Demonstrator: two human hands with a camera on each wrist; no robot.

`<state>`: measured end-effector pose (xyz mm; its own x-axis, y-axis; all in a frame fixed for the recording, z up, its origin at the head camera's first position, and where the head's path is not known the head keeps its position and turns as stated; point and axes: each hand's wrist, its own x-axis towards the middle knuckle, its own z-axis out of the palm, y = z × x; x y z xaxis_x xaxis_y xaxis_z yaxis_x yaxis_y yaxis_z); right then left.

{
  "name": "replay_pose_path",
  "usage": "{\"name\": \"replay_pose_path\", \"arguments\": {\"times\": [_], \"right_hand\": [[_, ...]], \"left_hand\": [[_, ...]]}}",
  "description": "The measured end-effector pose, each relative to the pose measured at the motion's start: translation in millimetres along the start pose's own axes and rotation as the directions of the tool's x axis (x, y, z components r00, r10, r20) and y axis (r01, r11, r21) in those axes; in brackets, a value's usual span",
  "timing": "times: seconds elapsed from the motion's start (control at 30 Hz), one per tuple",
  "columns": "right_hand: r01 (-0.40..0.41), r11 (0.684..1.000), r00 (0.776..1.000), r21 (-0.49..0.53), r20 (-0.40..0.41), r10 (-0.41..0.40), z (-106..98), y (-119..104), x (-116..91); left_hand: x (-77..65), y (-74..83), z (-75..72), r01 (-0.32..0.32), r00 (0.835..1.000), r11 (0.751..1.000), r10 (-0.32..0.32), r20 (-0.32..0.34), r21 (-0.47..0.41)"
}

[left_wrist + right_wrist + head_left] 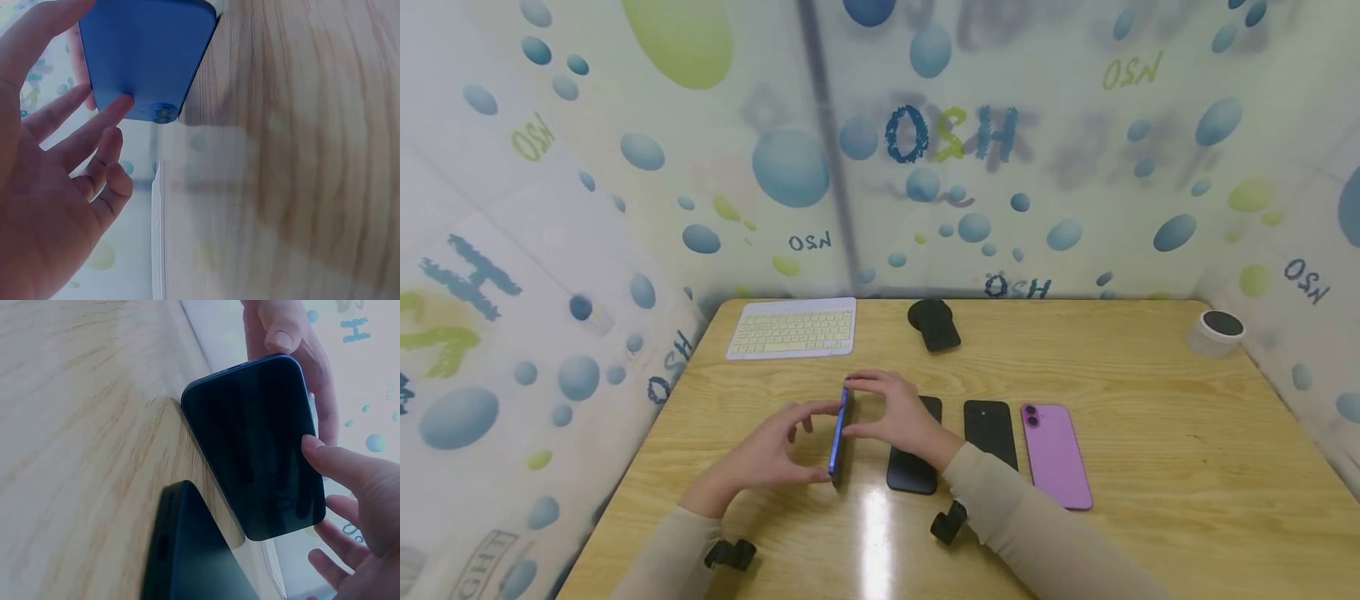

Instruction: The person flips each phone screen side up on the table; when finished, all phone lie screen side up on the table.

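Wooden table [1187, 467], patterned wall [1060, 187] beyond; left hand [771, 450] and right hand [901, 412] pinch blue phone [147, 56]; table edge [643, 450] left of them, wider stretch right.

Beyond the grip, the back wall sheet [880, 200] carries a large mirrored "H2O" [951, 133] — blue letters, green 2 — ahead and slightly to the right. Smaller mirrored copies stand left of it, just above the grip, and to the right, low and high. Left of the grip, the left wall sheet [587, 450] repeats it large and small; its framed lettering [490, 567] nearer the wearer shows "GHT". Far right of the grip, the right wall sheet [1285, 225] has another "H2O". Ahead-left, the keyboard's [793, 329] legends are too small to read.
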<state>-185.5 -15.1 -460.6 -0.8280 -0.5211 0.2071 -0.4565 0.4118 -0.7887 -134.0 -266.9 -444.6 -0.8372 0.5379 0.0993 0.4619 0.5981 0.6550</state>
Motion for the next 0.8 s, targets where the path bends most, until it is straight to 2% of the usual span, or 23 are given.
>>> {"name": "replay_pose_path", "arguments": {"times": [0.13, 0.27, 0.5, 0.67, 0.8], "right_hand": [[0.006, 1.000, 1.000, -0.020, 0.001, -0.006, 2, 0, 1], [0.008, 1.000, 1.000, -0.012, -0.011, -0.009, 4, 1, 2], [-0.023, 1.000, 1.000, -0.007, -0.014, 0.022, 7, 4, 4], [-0.065, 0.995, 0.995, -0.078, 0.066, 0.070, 9, 8, 4], [-0.115, 0.986, 0.979, -0.122, 0.152, 0.133, 10, 10, 2]], "left_hand": [[-2.4, -2.0, -3.4, 0.015, 1.000, 1.000, -0.015, 0.004, -0.006], [-3.9, -2.9, -4.9, 0.004, 1.000, 1.000, -0.004, 0.005, -0.021], [-5.2, -6.1, -9.0, 0.004, 1.000, 0.999, -0.003, 0.012, -0.034], [-9.4, -9.9, -14.2, 0.034, 0.999, 0.999, -0.033, 0.016, -0.035], [-14.5, -15.7, -18.9, 0.051, 0.999, 0.998, -0.050, 0.013, -0.035]]}}
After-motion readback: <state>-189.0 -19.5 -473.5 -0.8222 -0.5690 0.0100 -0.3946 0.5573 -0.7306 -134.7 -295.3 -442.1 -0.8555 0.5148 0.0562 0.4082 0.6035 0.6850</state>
